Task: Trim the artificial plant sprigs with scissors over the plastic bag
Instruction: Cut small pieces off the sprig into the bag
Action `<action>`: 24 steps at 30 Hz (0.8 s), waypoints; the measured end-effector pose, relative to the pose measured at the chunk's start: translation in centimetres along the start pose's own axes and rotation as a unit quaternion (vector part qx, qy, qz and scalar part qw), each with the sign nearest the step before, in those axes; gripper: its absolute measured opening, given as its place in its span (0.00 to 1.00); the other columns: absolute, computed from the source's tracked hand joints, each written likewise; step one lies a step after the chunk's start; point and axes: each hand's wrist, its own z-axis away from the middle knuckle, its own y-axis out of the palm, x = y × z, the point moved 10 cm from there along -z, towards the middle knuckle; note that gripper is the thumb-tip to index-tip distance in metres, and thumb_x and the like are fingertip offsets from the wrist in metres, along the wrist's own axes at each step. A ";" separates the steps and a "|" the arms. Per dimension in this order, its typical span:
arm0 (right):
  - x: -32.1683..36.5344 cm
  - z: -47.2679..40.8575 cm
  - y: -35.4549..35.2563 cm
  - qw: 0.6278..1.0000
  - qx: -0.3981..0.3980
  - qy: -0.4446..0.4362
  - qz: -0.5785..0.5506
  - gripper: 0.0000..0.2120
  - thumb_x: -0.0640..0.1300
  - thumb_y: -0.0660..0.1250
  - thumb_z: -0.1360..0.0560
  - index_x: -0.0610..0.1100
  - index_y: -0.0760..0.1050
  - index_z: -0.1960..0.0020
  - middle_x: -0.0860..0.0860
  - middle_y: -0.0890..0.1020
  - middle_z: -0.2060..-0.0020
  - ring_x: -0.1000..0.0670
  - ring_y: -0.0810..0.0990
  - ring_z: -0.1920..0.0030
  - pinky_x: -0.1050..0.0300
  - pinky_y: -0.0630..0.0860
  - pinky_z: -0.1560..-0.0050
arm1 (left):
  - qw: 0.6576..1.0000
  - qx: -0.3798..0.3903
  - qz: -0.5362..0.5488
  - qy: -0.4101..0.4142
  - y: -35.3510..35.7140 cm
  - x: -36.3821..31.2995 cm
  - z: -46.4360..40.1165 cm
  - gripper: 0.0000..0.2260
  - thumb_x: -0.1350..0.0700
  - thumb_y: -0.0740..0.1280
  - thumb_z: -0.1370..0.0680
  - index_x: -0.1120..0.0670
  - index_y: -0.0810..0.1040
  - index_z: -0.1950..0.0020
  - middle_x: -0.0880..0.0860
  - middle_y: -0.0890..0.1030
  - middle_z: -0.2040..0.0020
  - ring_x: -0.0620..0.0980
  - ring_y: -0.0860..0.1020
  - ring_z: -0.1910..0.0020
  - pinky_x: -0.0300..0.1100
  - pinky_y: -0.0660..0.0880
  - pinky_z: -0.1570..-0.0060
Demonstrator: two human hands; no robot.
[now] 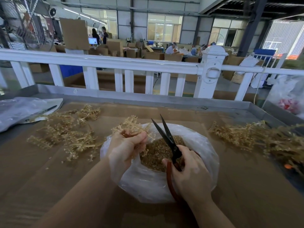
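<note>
Head view: the open plastic bag [148, 186] sits on the cardboard-covered table [65, 186], holding a heap of small tan clippings [158, 153]. Over its left rim, the left hand [125, 148] grips a pale golden, beaded, branching sprig [131, 125]. Over its right side, the right hand [189, 175] grips the red-handled scissors [167, 137], black blades parted. Loose sprigs [65, 134] lie left of the bag, a larger pile [263, 139] right.

Scissors [167, 139]: dark matt metal blades, reddish rubbery handle loops. Bag [148, 183]: thin translucent plastic, crinkled, slight sheen. Sprigs [74, 139]: pale tan plastic, knobbly. Tabletop [41, 178]: brown matt cardboard, grey metal rim.
</note>
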 end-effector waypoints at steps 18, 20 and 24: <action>1.5 0.0 0.7 0.996 0.056 -0.057 -0.033 0.25 0.66 0.62 0.30 0.50 0.77 0.43 0.60 0.78 0.59 0.58 0.77 0.59 0.66 0.72 0.61 | 0.995 0.031 -0.087 0.042 -0.7 -0.5 -0.8 0.05 0.61 0.71 0.27 0.55 0.78 0.61 0.50 0.79 0.72 0.45 0.79 0.74 0.36 0.72 0.76; 1.7 0.0 0.9 0.995 0.066 -0.065 -0.027 0.24 0.65 0.62 0.30 0.51 0.77 0.43 0.60 0.79 0.58 0.57 0.77 0.59 0.65 0.73 0.60 | 0.994 0.045 -0.094 0.044 -0.4 -0.4 -0.8 0.09 0.63 0.70 0.26 0.55 0.76 0.65 0.49 0.76 0.75 0.44 0.75 0.77 0.35 0.70 0.78; 1.9 0.1 1.3 0.992 0.097 -0.074 -0.020 0.24 0.64 0.61 0.29 0.50 0.76 0.41 0.58 0.80 0.55 0.56 0.78 0.56 0.64 0.74 0.58 | 0.992 0.062 -0.101 0.040 -0.2 0.0 -0.9 0.11 0.66 0.67 0.25 0.56 0.74 0.66 0.50 0.73 0.75 0.45 0.73 0.76 0.35 0.71 0.76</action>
